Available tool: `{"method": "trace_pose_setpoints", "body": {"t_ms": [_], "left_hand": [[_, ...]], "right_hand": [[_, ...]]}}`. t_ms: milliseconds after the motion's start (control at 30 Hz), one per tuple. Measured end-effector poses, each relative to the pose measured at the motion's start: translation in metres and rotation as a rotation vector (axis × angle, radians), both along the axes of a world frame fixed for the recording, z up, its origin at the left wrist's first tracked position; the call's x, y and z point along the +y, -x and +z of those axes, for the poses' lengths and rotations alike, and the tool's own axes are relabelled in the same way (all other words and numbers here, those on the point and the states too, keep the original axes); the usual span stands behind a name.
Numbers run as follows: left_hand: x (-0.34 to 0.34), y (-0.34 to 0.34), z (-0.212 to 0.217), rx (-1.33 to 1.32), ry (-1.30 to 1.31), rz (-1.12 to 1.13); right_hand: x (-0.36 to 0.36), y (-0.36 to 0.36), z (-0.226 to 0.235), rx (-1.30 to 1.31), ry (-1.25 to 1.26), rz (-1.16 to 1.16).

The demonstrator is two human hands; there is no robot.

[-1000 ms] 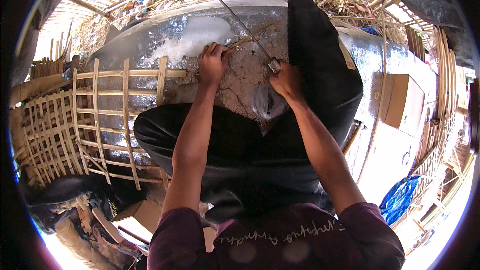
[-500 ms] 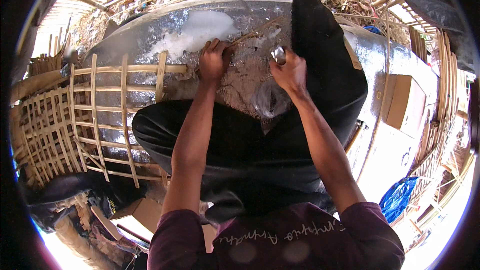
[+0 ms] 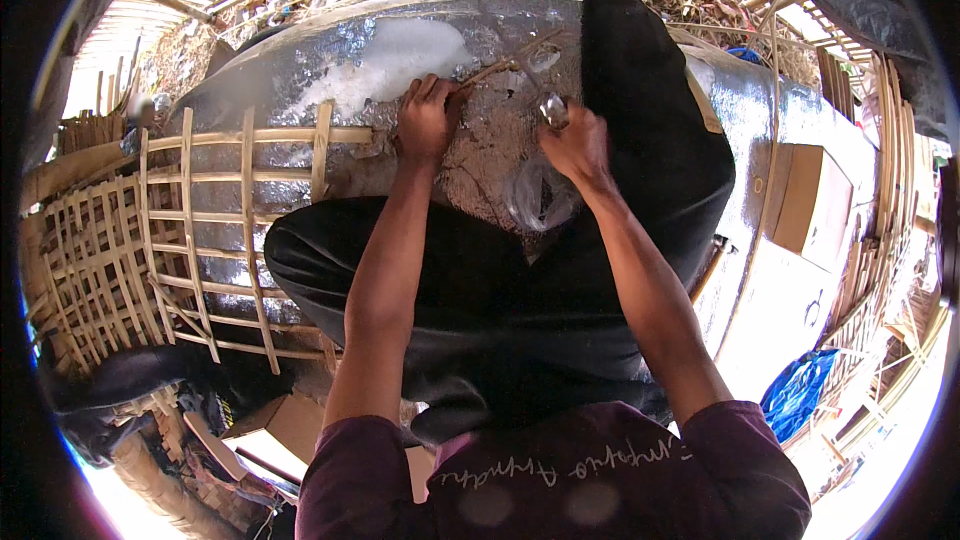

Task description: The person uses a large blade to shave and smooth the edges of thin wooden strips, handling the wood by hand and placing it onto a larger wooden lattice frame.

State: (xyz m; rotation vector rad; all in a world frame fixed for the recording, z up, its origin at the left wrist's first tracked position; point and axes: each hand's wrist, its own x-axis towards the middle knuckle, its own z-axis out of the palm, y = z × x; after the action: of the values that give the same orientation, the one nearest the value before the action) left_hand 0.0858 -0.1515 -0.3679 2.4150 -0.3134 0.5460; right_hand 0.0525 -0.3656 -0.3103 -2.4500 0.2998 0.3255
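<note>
Right hand (image 3: 575, 145) moved up — closer to left hand (image 3: 428, 120), blade raised.

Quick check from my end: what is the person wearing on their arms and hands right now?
Both forearms are bare. The left hand and right hand wear no gloves, and no rings or watch show. Short maroon sleeves end above the elbows, part of a maroon shirt with pale lettering across it.

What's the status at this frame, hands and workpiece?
Left hand gripping a bamboo strip on the silver mat. Right hand closed on a metal tool. Woven bamboo lattice lies left, apart.
</note>
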Motion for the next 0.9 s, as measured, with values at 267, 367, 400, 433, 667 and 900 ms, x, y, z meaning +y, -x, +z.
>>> {"method": "trace_pose_setpoints", "body": {"t_ms": [267,367,400,433,667,900], "left_hand": [[0.000,0.005,-0.015,-0.009,0.014,0.016],[0.006,-0.006,-0.010,-0.036,-0.088,-0.021],[0.005,-0.003,-0.013,-0.024,-0.092,-0.007],[0.005,-0.001,-0.016,-0.013,-0.095,0.006],[0.010,0.003,-0.020,-0.019,-0.073,0.004],[0.001,0.005,-0.017,0.015,-0.038,0.010]], "right_hand": [[0.006,-0.006,0.010,-0.137,-0.019,-0.006],[0.005,0.004,-0.008,0.068,-0.005,-0.006],[0.006,0.003,-0.006,0.073,-0.007,-0.004],[0.005,0.000,-0.004,0.039,0.016,-0.006],[0.019,-0.017,0.053,-0.434,-0.139,0.025],[0.006,0.019,-0.009,-0.142,0.008,0.032]]}}
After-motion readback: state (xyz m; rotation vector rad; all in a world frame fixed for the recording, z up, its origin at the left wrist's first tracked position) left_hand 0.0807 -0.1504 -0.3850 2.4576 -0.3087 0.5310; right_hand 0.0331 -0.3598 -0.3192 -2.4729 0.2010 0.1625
